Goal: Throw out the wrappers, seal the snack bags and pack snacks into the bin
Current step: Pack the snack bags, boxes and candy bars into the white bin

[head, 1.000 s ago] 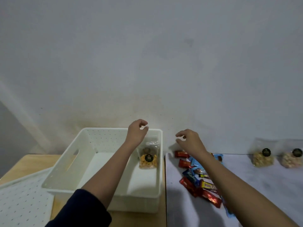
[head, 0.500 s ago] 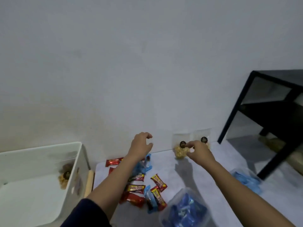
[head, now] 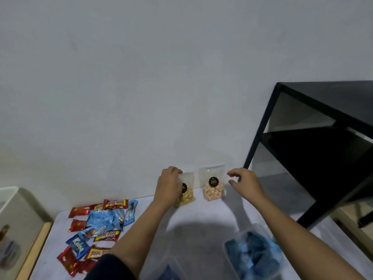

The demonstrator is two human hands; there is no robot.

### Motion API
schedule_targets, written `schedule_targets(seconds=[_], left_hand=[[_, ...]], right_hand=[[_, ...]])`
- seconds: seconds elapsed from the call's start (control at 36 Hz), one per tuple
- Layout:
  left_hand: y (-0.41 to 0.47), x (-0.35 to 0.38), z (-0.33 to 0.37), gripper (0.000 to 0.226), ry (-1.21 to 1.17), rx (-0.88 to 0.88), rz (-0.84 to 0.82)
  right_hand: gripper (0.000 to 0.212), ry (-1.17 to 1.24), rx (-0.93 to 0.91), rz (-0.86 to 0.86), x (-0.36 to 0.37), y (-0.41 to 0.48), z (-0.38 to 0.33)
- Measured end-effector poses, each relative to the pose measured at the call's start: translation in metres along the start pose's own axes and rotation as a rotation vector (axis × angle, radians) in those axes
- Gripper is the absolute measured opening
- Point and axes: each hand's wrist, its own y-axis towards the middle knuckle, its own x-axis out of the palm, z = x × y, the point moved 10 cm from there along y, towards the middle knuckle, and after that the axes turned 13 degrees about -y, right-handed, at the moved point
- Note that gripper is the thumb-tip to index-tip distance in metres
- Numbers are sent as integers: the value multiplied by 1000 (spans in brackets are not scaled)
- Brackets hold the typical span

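My left hand [head: 169,184] has left the bin [head: 8,199], now far off at 9 o'clock. It has crossed over the candy bars [head: 96,225] and taken hold of the yellow snack bag [head: 187,196] at 12 o'clock. My right hand [head: 245,181] has come off that bag and moved to 1 o'clock, just right of the pink snack bag [head: 213,190], fingers loosely curled, holding nothing.

A plain pale-grey wall [head: 141,77] fills the upper frame, dimly lit. At right stands a black metal-framed shelf unit [head: 333,98] — one post close against the wall. Lower down, a pale cloth [head: 201,229] covers the table; its wooden edge [head: 34,253] shows lower left.
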Motion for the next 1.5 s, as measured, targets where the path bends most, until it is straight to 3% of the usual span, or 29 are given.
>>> schedule_targets(seconds=[0.39,0.58,0.81,1.03,1.14,1.31,1.5], left_hand=[[14,21,-35,38,203,6,177],[19,25,-49,24,269,14,279],[23,21,-59,23,107,2,266],[19,11,-53,10,-311,-20,80],[9,3,-46,8,-411,-66,-5],[-10,-46,-36,6,-567,-121,65],[-21,-142,-32,4,-643,-58,124]], right_hand=[[28,126,-56,70,53,62,21],[15,76,-92,291,49,68,23],[4,153,-94,226,60,73,25],[6,373,-82,107,52,50,18],[12,476,-31,9,48,33,4],[13,553,-49,-26,23,11,-31],[14,650,-60,17,-7,-14,-100]])
